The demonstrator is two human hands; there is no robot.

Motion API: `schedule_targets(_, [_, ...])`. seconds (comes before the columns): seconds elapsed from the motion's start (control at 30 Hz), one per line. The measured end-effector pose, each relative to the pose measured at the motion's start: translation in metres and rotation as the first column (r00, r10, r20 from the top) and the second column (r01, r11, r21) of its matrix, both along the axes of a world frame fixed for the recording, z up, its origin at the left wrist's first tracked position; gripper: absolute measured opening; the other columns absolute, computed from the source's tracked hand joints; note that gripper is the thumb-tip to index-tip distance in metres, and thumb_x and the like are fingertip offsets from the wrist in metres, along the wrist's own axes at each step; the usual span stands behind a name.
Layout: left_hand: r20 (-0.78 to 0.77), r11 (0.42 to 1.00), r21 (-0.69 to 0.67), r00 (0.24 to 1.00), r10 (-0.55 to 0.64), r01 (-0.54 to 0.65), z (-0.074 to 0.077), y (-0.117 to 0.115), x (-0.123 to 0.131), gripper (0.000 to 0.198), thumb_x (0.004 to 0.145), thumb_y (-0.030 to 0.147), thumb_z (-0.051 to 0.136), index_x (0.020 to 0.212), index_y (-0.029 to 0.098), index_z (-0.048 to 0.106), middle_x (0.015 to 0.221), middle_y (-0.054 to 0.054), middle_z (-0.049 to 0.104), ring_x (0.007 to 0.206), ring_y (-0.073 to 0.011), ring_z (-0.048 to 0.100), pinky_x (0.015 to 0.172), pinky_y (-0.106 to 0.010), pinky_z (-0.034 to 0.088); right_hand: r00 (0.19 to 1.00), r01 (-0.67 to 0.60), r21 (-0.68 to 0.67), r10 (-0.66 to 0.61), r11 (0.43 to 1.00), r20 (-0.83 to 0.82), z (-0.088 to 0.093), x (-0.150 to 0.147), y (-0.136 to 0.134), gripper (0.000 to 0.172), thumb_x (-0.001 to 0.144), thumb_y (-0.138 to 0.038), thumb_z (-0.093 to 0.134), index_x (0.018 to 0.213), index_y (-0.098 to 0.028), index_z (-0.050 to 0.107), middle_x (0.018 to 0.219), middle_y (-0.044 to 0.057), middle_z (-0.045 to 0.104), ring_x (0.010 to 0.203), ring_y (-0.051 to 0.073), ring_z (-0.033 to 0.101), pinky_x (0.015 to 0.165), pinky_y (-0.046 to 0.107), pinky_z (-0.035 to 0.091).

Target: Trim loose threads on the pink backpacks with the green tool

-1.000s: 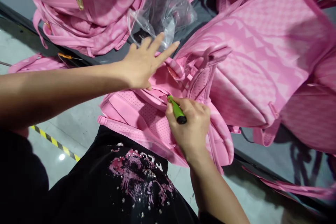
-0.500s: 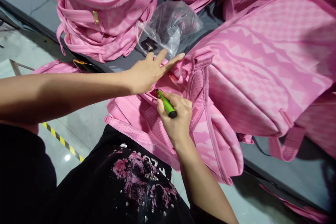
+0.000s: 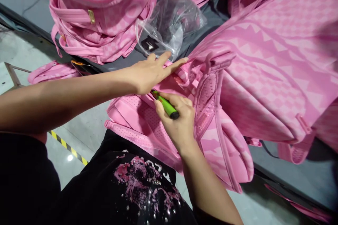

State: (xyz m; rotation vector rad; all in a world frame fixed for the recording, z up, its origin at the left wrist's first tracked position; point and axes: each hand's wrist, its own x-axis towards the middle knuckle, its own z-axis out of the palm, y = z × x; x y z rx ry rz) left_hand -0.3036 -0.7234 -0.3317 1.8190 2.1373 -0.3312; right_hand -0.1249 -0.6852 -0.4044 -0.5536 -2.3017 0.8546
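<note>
A pink backpack [image 3: 148,112] lies across my lap and the table edge, its perforated padding and straps facing me. My left hand [image 3: 151,72] rests flat on its pink fabric with the fingers spread. Just below it, my right hand [image 3: 178,116] grips a green, marker-like tool with black ends [image 3: 167,107], fingers wrapped round the barrel. The tool's dark tip points up and left, close to the heel of my left hand. I cannot make out exactly what the tip touches.
A stack of pink checkered backpacks [image 3: 105,17] stands at the upper left. Beyond my left hand lies a clear plastic bag [image 3: 179,21] with a black tag [image 3: 149,44]. Another large pink backpack [image 3: 269,66] fills the right. An orange-handled tool [image 3: 79,63] sits near the grey table edge.
The green tool's tip has shifted slightly left, towards my left wrist. The backpack's strap and the large backpack sit a little further right in view. Both hands keep their poses.
</note>
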Motion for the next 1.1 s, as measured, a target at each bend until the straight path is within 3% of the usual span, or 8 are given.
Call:
schedule_targets(0.17, [0.027, 1.0, 0.007, 1.0, 0.001, -0.001, -0.002, 0.001, -0.001, 0.111, 0.079, 0.002, 0.053, 0.16, 0.035, -0.014, 0.167, -0.015, 0.008, 0.14, -0.0395, 0.038, 0.099, -0.043, 0.05, 0.997, 0.075, 0.028, -0.075, 0.997, 0.023, -0.003, -0.009, -0.007, 0.015, 0.089, -0.03, 0.065, 0.1, -0.022, 0.072, 0.094, 0.005, 0.079, 0.089, 0.023, 0.073, 0.087, 0.044, 0.05])
schedule_targets(0.37, [0.048, 0.998, 0.06, 0.999, -0.006, 0.003, -0.004, -0.002, -0.003, 0.102, 0.082, -0.003, 0.046, 0.162, 0.033, -0.008, 0.165, -0.016, 0.013, 0.138, -0.0393, 0.04, 0.097, -0.044, 0.051, 0.996, 0.08, 0.049, -0.081, 0.996, 0.034, -0.002, -0.007, -0.007, 0.014, 0.089, -0.028, 0.066, 0.1, -0.021, 0.072, 0.094, 0.005, 0.079, 0.088, 0.023, 0.073, 0.086, 0.044, 0.05])
schedule_targets(0.5, [0.04, 0.997, 0.08, 0.999, -0.012, 0.009, -0.007, -0.004, -0.004, 0.101, 0.082, -0.003, 0.044, 0.162, 0.032, -0.007, 0.164, -0.017, 0.015, 0.136, -0.0385, 0.042, 0.095, -0.043, 0.053, 0.999, 0.023, 0.006, -0.023, 1.0, 0.033, 0.001, -0.008, -0.006, 0.014, 0.089, -0.029, 0.066, 0.099, -0.02, 0.072, 0.096, 0.006, 0.079, 0.089, 0.023, 0.073, 0.086, 0.044, 0.052])
schedule_targets(0.63, [0.03, 0.996, 0.088, 1.0, -0.011, 0.008, -0.008, -0.004, -0.003, 0.1, 0.083, -0.002, 0.043, 0.162, 0.032, -0.007, 0.164, -0.016, 0.016, 0.134, -0.0379, 0.043, 0.094, -0.043, 0.053, 0.997, 0.06, 0.013, -0.061, 0.998, 0.052, 0.001, -0.009, -0.005, 0.015, 0.089, -0.029, 0.066, 0.099, -0.021, 0.072, 0.094, 0.005, 0.079, 0.088, 0.024, 0.073, 0.087, 0.046, 0.052])
schedule_targets(0.73, [0.025, 0.995, 0.103, 1.0, -0.01, 0.007, -0.009, -0.005, -0.003, 0.099, 0.083, -0.002, 0.042, 0.162, 0.032, -0.006, 0.163, -0.015, 0.017, 0.134, -0.037, 0.043, 0.094, -0.043, 0.053, 0.999, 0.018, -0.048, -0.016, 0.999, 0.042, 0.001, -0.009, -0.006, 0.016, 0.089, -0.03, 0.067, 0.101, -0.021, 0.072, 0.098, 0.005, 0.079, 0.091, 0.023, 0.073, 0.088, 0.045, 0.054])
schedule_targets(0.87, [0.031, 0.994, 0.11, 0.999, -0.006, 0.003, -0.01, -0.005, -0.003, 0.096, 0.084, -0.002, 0.04, 0.162, 0.032, -0.005, 0.163, -0.016, 0.017, 0.133, -0.0379, 0.044, 0.093, -0.044, 0.054, 0.998, 0.055, -0.038, -0.054, 0.998, 0.025, 0.001, -0.01, -0.006, 0.016, 0.088, -0.028, 0.068, 0.101, -0.02, 0.073, 0.097, 0.006, 0.079, 0.091, 0.024, 0.073, 0.088, 0.046, 0.055])
schedule_targets(1.1, [0.003, 0.993, 0.12, 1.0, -0.016, 0.016, -0.009, -0.006, -0.001, 0.094, 0.086, -0.002, 0.04, 0.162, 0.03, -0.005, 0.164, -0.018, 0.018, 0.13, -0.037, 0.046, 0.088, -0.041, 0.056, 0.999, 0.013, -0.073, -0.01, 0.997, 0.043, 0.006, -0.013, -0.001, 0.015, 0.088, -0.027, 0.066, 0.1, -0.021, 0.072, 0.099, 0.006, 0.079, 0.093, 0.023, 0.073, 0.089, 0.045, 0.056])
